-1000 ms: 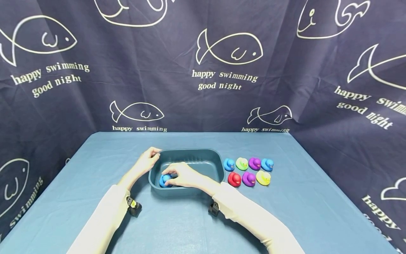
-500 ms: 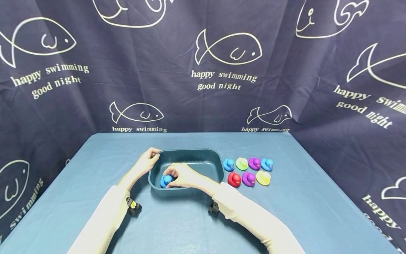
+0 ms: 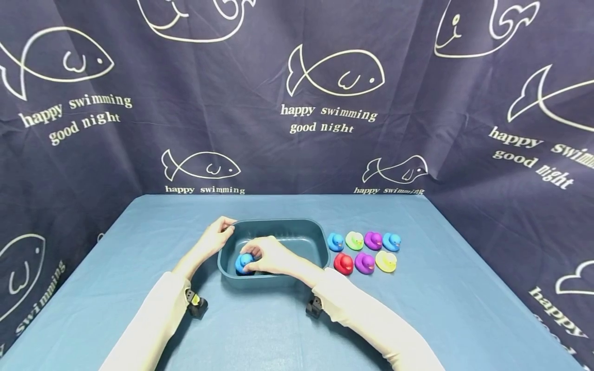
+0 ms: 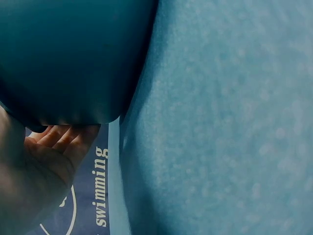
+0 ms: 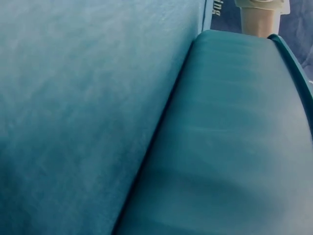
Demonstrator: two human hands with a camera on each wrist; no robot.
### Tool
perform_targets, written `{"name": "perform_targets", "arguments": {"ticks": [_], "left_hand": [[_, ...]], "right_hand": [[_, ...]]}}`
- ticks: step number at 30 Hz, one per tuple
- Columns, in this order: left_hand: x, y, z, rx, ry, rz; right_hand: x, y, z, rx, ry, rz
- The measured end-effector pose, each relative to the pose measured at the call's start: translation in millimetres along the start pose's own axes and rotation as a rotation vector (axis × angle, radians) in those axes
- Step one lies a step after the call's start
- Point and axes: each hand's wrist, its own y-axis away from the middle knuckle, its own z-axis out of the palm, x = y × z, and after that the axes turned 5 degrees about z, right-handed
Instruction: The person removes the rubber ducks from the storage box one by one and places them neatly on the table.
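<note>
A dark teal rectangular tub (image 3: 274, 282) stands on the table in the head view. At its far left corner my left hand (image 3: 214, 239) grips the rim; in the left wrist view the fingers (image 4: 73, 142) lie against the outer wall. Reaching over the near side, my right hand (image 3: 275, 256) holds a blue rubber duck (image 3: 242, 264) between thumb and fingers, low in the tub's near left corner. Whether the duck touches the tub's floor I cannot tell. The right wrist view shows the tub's outer wall (image 5: 220, 137), with the right hand out of sight.
Right of the tub, several rubber ducks sit in two rows. Among them are a blue duck (image 3: 335, 241), a green duck (image 3: 355, 240), a red duck (image 3: 343, 263), a purple duck (image 3: 364, 263) and a yellow duck (image 3: 386, 262). A dark printed curtain (image 3: 260, 123) surrounds the table (image 3: 260, 330).
Over the last second the blue duck in my right hand shifts very slightly to the right within the tub. My left hand stays at the rim.
</note>
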Motion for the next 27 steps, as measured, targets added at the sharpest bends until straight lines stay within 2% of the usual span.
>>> {"name": "perform_targets", "arguments": {"ticks": [13,20,27], "left_hand": [[-1.9,-1.1,0.2,0.003,0.017,-0.012],[-0.7,-1.9,0.5,0.002,0.032,-0.014],[-0.8,-1.5,0.7,0.003,0.022,-0.018]], "right_hand": [[3.1,15.1,-20.6,0.106,-0.093,0.002],[10.9,31.4,-31.5,0.138,-0.085,-0.019],[20.7,44.2,-44.1,0.203,-0.057,-0.054]]}}
